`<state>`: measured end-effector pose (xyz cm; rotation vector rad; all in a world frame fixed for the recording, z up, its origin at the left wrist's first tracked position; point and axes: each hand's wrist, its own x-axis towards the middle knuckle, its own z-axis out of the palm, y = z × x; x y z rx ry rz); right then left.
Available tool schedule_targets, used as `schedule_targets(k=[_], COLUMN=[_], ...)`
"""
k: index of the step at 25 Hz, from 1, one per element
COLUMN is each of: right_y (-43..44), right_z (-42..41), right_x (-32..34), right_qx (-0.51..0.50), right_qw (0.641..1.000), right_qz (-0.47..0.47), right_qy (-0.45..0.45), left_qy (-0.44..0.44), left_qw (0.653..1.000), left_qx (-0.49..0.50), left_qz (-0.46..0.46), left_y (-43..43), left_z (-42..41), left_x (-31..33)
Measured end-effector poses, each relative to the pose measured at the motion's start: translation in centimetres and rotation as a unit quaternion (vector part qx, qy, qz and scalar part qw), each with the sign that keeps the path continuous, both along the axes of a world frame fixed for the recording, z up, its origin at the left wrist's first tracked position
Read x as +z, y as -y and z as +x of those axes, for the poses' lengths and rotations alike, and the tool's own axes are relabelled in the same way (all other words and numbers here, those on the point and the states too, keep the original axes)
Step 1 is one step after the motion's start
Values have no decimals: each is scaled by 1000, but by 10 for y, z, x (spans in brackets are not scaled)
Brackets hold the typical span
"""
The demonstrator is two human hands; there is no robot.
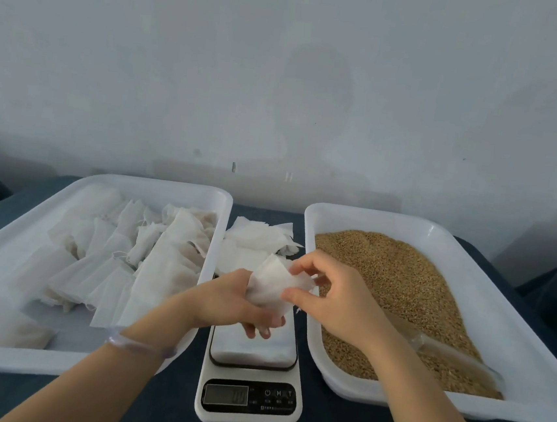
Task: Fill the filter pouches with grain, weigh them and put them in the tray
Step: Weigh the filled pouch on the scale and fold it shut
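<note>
I hold one white filter pouch (275, 287) above the kitchen scale (250, 371). My left hand (234, 303) grips it from below and behind. My right hand (333, 294) pinches its right edge between thumb and fingers. Behind my hands, a loose pile of empty pouches (257, 239) lies on the table. The white tray on the left (7, 252) holds several pouches (136, 258). In the white tray on the right (486, 299) lies brown grain (396, 276), with a clear scoop (453, 357) resting on it.
The scale's display (226, 394) and buttons face me at the front. A dark blue cloth (156, 410) covers the table. A pale wall rises behind the trays. A bracelet sits on my left wrist (138, 345).
</note>
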<state>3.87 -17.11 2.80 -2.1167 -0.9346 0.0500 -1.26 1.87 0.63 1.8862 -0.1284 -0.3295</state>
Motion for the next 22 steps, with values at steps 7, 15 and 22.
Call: schedule_targets(k=[7, 15, 22], right_y=[17, 152, 148], right_z=[9, 77, 86], right_x=[4, -38, -30], right_qx=[5, -198, -202], right_qw=[1000, 885, 919], right_qz=[-21, -389, -337], right_qy=[-10, -164, 45], left_qy=[1, -46, -44], left_qw=[1000, 981, 979], left_qx=[20, 44, 88], left_qz=[22, -181, -179], left_y=[-2, -6, -7], left_z=[3, 7, 8], left_x=[-6, -7, -6])
